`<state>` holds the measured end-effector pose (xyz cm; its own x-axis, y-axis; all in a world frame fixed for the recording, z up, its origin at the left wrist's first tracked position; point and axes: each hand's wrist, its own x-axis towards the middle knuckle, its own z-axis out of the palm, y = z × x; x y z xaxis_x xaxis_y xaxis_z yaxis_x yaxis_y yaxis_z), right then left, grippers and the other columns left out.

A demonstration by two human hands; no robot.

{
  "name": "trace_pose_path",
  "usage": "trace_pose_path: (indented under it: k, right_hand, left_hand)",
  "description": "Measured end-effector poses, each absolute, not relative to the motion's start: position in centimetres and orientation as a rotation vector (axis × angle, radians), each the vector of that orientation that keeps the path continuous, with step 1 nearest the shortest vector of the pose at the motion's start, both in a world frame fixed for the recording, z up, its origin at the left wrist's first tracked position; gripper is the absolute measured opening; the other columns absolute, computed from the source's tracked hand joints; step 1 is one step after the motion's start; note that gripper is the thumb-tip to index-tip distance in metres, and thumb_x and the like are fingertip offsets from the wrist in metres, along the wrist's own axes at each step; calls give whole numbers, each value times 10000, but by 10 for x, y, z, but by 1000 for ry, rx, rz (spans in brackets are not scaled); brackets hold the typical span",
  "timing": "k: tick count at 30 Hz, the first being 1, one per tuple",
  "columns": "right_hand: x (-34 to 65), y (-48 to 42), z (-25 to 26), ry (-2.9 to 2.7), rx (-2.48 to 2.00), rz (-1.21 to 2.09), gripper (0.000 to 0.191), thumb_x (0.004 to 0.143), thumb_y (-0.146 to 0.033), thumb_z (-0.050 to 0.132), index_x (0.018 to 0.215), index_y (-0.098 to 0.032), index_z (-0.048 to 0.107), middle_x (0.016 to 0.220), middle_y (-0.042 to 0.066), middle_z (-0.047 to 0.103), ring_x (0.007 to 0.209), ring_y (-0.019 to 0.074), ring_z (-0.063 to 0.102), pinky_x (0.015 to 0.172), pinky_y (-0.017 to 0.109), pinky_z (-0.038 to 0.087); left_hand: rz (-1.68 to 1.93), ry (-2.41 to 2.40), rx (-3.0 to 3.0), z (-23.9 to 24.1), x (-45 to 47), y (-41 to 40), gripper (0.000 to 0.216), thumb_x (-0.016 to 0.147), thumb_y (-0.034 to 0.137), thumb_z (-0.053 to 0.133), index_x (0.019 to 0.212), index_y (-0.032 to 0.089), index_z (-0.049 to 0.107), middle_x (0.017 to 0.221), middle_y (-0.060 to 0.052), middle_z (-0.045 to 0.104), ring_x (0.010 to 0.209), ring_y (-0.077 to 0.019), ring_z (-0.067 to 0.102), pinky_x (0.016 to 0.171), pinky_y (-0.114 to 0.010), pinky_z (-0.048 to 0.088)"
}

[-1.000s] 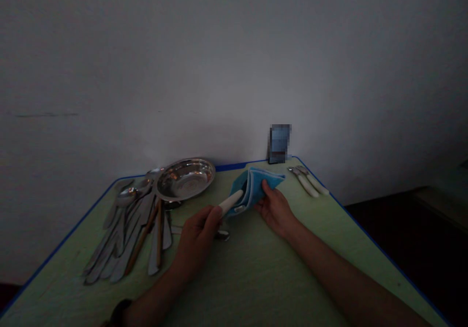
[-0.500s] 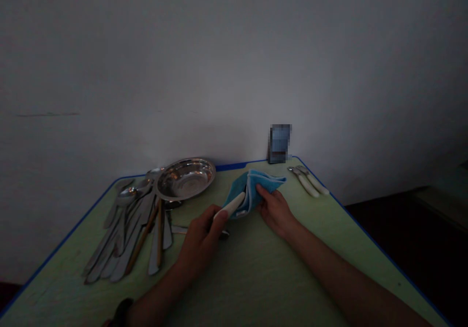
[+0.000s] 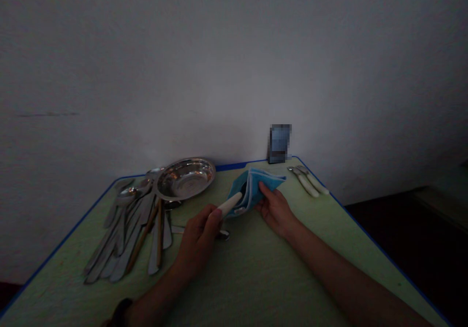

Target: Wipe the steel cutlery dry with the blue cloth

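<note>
Grip could be lost on the handle [image 3: 229, 206], which is held in the left hand [image 3: 203, 237], its far end hidden in the blue cloth [image 3: 269, 182]; if it is twisted or pulled too hard, it may be jerked free and dropped on the table [image 3: 278, 283]. Above the table's middle, right of the bowl [image 3: 188, 181], the cloth is pinched by the right hand [image 3: 276, 209]; if only loose folds are caught, it may be slid off. Should a sharp edge be covered, the right hand could be nicked, though what is covered cannot be told. The metal piece [image 3: 224, 236] beneath the left hand could be knocked. The bowl, set against the far end of the pile [image 3: 122, 234], could be tipped if that is nudged

Counted are one cloth, one held handle, one bowl, one phone [image 3: 279, 144] and, far right, two white-handled utensils [image 3: 310, 183]; two brown handles [image 3: 159, 234] are made out in the pile, whose total cannot be told
</note>
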<state>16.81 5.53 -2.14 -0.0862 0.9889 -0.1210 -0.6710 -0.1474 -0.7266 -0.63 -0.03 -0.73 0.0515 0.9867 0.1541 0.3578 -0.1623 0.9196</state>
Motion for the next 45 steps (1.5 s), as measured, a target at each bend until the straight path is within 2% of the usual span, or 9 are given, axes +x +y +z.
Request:
trace_pose_path:
  k: [5, 11, 17, 22, 26, 31, 35, 41, 45]
  right_hand:
    - [167, 55, -19, -566, -723, 1605, 184, 669, -299, 686, 803, -189, 625, 759, 12, 709, 665, 151, 654, 675, 302, 522]
    - [165, 54, -19, -599, -723, 1578, 188, 675, -302, 683, 815, -189, 629, 777, 11, 707, 706, 153, 654, 685, 295, 523]
    - [166, 55, -20, -575, -707, 1589, 190, 709, -331, 653, 835, -192, 620, 772, 12, 708, 689, 155, 653, 683, 299, 522]
    - [172, 58, -16, -371, -674, 1683, 182, 780, -349, 556, 848, -191, 615, 730, 14, 710, 635, 156, 654, 670, 305, 522]
    - [176, 57, -11, -329, -596, 1714, 144, 790, -242, 487, 832, -192, 614, 715, -1, 709, 611, 145, 647, 674, 302, 518]
    - [176, 56, -9, -372, -493, 1715, 200, 726, -211, 437, 821, -215, 613, 710, -11, 697, 690, 174, 648, 703, 327, 507]
    - [176, 56, -10, -427, -493, 1743, 214, 715, -243, 447, 853, -228, 609, 735, -6, 693, 773, 199, 644, 734, 347, 493]
    - [175, 55, -13, -640, -542, 1795, 266, 783, -361, 415, 931, -222, 586, 841, 14, 690, 841, 199, 630, 754, 351, 474]
    - [175, 52, -13, -736, -532, 1913, 400, 828, -503, 320, 990, -228, 560, 884, 33, 684, 874, 199, 623, 757, 369, 464]
  left_hand:
    - [1087, 1291, 1619, -3, -4, -3, 257, 860, 363, 400, 709, 179, 497, 568, 63, 420, 504, -101, 455, 478, -204, 382]
    - [1044, 1344, 1613, 2, 0, -3, 186, 848, 341, 423, 947, 197, 486, 545, 80, 473, 485, -114, 490, 463, -207, 384]
    - [953, 1453, 1678, 4, 2, -1, 244, 826, 401, 467, 883, 178, 547, 570, 50, 530, 513, -134, 530, 474, -223, 383]
    - [1044, 1356, 1580, 1, -1, 0, 234, 857, 361, 425, 755, 179, 531, 512, 64, 477, 485, -109, 470, 482, -208, 372]
    - [1198, 1254, 1318, -1, -3, 1, 195, 858, 349, 432, 915, 200, 545, 647, 49, 535, 549, -102, 481, 497, -194, 414]
    - [1255, 1223, 1255, 2, -4, 1, 374, 837, 337, 495, 1194, 224, 486, 883, -13, 649, 773, -147, 556, 572, -194, 463]
    - [1246, 1064, 1196, 0, -3, 2, 558, 812, 285, 565, 1316, 250, 328, 1045, -41, 642, 811, -153, 587, 614, -219, 498]
    - [1366, 926, 1166, -4, 0, 7, 989, 676, 136, 698, 1367, 386, 35, 1257, -63, 501, 907, -187, 617, 735, -336, 538]
    - [1446, 984, 1195, -2, 1, 8, 989, 647, 130, 718, 1358, 370, 74, 1237, -78, 504, 837, -180, 644, 686, -328, 563]
